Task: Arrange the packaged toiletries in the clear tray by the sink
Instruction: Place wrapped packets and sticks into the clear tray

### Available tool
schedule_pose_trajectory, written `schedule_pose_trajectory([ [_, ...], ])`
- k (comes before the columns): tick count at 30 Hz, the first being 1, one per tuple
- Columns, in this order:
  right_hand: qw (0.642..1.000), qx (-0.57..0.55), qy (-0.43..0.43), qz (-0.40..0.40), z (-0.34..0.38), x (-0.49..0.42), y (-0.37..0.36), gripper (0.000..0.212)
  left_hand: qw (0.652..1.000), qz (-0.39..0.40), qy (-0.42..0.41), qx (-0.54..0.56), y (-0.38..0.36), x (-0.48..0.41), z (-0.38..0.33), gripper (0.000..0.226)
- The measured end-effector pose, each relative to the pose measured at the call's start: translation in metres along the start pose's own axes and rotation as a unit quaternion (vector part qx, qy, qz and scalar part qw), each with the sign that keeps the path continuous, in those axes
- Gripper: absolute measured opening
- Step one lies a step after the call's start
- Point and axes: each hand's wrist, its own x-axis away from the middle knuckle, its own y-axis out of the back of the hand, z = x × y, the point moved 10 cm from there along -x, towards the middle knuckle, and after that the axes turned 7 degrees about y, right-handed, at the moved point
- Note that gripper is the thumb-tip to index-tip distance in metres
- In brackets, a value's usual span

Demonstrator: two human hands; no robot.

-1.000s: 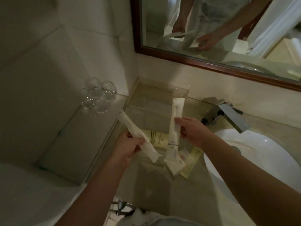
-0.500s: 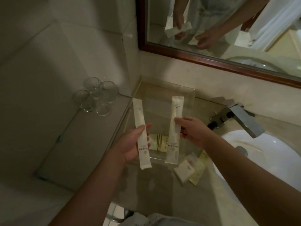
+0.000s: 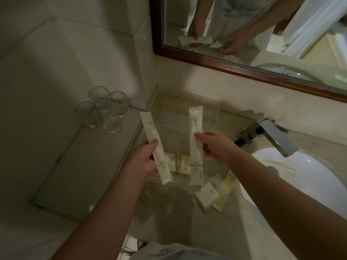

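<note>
1. Left hand (image 3: 144,162) pinches a long white sachet (image 3: 155,149) near its middle, fingers closed on it, held over the clear tray (image 3: 210,106).
2. Right hand (image 3: 216,147) grips a second long sachet (image 3: 195,147) the same way, roughly parallel to the first; likely being lined up to lie side by side.
3. A striped packet (image 3: 178,162) lies in the tray already.
4. Small packets (image 3: 208,196) wait on the counter, between tray and sink (image 3: 300,184).

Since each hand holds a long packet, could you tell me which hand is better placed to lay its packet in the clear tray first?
Probably the right hand: its packet hangs over the middle of the clear tray, while the left hand holds its packet over the tray's left edge.
</note>
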Motion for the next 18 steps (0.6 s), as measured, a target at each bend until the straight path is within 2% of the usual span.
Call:
schedule_pose_trajectory([
  [3, 0.998, 0.057, 0.017, -0.017, 0.008, -0.005, 0.005, 0.021, 1.0, -0.015, 0.005, 0.008, -0.003, -0.004, 0.002, 0.005],
  [6, 0.991, 0.123, 0.035, -0.039, 0.015, -0.012, 0.013, 0.018, 0.999, -0.049, 0.007, -0.003, -0.004, -0.013, 0.008, 0.002],
  [9, 0.979, 0.191, 0.054, -0.05, 0.02, -0.018, 0.015, 0.019, 0.996, -0.067, 0.02, 0.056, -0.012, -0.026, 0.021, 0.014],
  [12, 0.954, 0.281, 0.083, -0.065, 0.028, -0.019, 0.018, 0.026, 0.994, -0.074, 0.02, 0.083, -0.026, -0.042, 0.03, 0.024],
  [18, 0.894, 0.41, 0.149, -0.1, 0.043, -0.017, 0.033, 0.021, 0.988, -0.12, -0.003, 0.092, -0.043, -0.056, 0.03, 0.021],
])
